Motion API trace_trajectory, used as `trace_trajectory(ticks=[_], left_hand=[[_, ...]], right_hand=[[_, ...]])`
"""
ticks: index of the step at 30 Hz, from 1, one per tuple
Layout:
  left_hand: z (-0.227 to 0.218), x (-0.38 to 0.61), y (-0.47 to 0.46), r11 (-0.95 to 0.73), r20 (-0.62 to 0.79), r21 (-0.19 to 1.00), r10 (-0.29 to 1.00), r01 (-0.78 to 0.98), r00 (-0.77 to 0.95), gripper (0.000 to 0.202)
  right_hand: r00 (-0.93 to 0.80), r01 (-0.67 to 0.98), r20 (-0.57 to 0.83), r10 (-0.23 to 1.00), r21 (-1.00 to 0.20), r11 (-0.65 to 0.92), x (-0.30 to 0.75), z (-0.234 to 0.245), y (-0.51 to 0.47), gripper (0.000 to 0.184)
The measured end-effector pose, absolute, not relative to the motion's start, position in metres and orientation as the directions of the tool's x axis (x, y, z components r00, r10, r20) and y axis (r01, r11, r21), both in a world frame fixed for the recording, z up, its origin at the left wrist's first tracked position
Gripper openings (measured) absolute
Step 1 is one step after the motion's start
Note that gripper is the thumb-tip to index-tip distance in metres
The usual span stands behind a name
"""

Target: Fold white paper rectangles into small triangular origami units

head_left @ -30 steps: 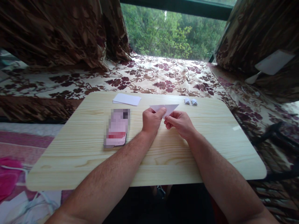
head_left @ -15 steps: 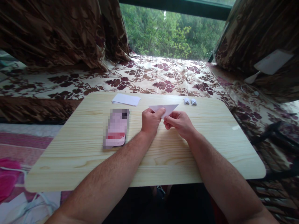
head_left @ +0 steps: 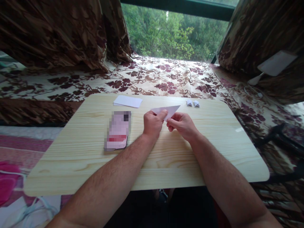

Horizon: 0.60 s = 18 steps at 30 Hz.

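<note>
A white sheet of paper folded into a triangle (head_left: 170, 110) is held up over the middle of the table, its long edge facing away from me. My left hand (head_left: 153, 122) grips it from the left, thumb laid across its face and fingers hidden behind. At its lower corner my right hand (head_left: 180, 124) pinches the paper between thumb and curled fingers. Just beyond, to the right, sit two small folded paper pieces (head_left: 193, 103), side by side. Farther left lies a stack of white paper slips (head_left: 127, 101).
A phone (head_left: 117, 131), partly blurred out, lies on the wooden table (head_left: 166, 177) left of my forearm. Past the table's far edge runs a ledge with floral cloth (head_left: 166, 76) under a window. A white lamp-like object (head_left: 276, 63) stands at the right.
Both hands keep the same grip on the folded paper. The whole view has shifted very slightly; nothing on the table has been moved.
</note>
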State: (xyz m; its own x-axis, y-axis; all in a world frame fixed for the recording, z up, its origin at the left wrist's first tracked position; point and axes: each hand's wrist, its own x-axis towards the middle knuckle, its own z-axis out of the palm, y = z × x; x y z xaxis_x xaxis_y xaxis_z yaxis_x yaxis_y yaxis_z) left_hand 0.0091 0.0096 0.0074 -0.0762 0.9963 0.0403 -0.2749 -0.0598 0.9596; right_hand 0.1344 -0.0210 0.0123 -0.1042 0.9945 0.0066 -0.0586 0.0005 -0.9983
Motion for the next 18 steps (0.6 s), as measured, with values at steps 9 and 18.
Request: trace_trajectory(ticks=[9,18], left_hand=[[0.007,0.008,0.009,-0.065,0.074,0.967,0.997,-0.247,0.027,0.023],[0.003,0.008,0.007,-0.042,0.065,0.981,0.991,-0.188,0.114,0.023]], right_hand=[[0.103,-0.153,-0.005,0.995,-0.988,0.011,0.148,0.016,-0.016,0.024],[0.225,0.094,0.280,0.933,-0.960,0.265,0.153,0.014,-0.014,0.014]])
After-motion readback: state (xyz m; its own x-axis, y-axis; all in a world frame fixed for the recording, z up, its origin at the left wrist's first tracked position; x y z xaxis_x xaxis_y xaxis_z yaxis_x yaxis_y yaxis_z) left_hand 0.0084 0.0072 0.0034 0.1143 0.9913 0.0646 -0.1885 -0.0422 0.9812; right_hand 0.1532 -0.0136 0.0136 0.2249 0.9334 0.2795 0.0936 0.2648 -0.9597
